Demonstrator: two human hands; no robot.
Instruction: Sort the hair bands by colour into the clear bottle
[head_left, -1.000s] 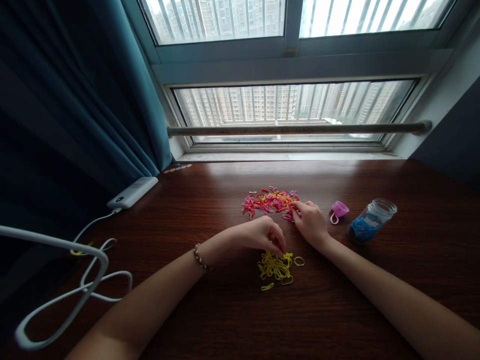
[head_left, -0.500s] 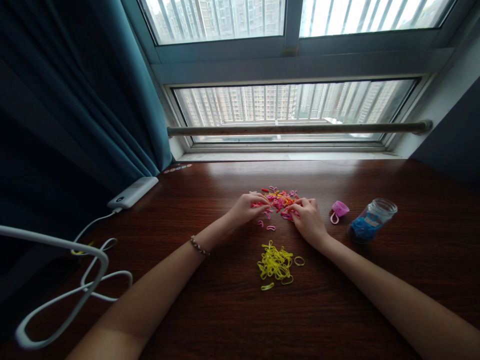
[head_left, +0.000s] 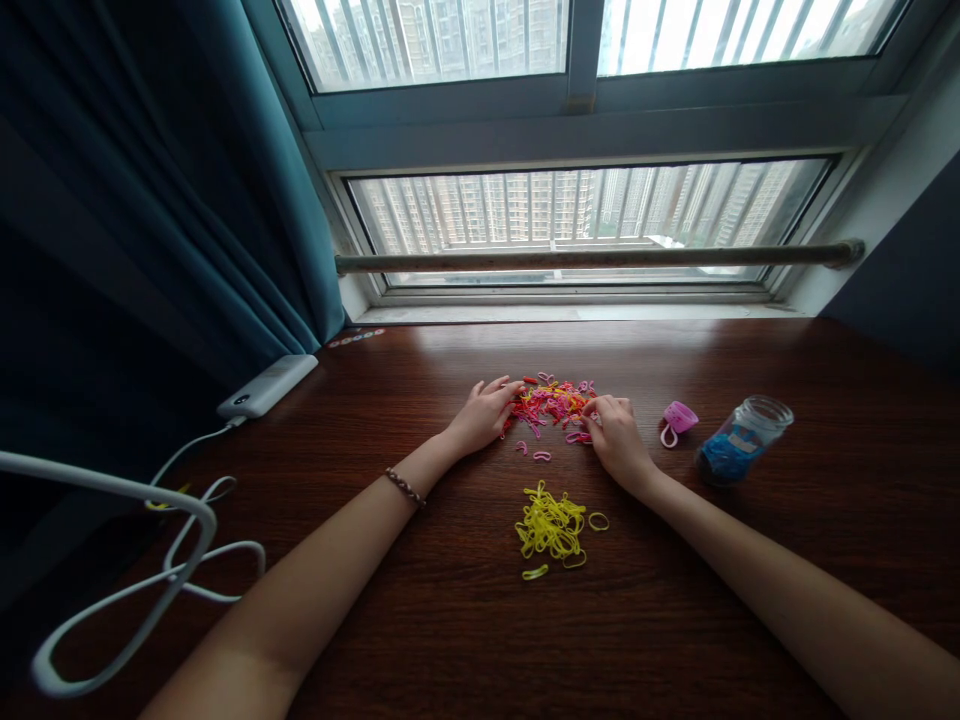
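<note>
A heap of small rubber bands [head_left: 553, 402], mostly pink and red with some orange and yellow, lies on the dark wooden table. At its left edge rests my left hand [head_left: 486, 412], fingers stretched out and touching the bands. My right hand [head_left: 619, 440] is at the heap's right edge with its fingers bent and the tips together; whatever sits between them is hidden. Closer to me lies a separate pile of yellow rubber bands [head_left: 551, 525], with a single yellow loop [head_left: 598, 522] beside it. Some pink bands [head_left: 541, 456] lie loose between the two piles.
Right of my right hand are a pink cap with a loop [head_left: 679, 417] and a tilted clear jar [head_left: 765, 420] with blue contents. On the left, a white power bank [head_left: 268, 386] with a white cable [head_left: 201, 520] lies by the blue curtain [head_left: 285, 250]. A window stands behind the table.
My left hand has drawn back left to the heap's edge, and its fingers have straightened. My right hand has hardly moved. The yellow pile is unchanged.
</note>
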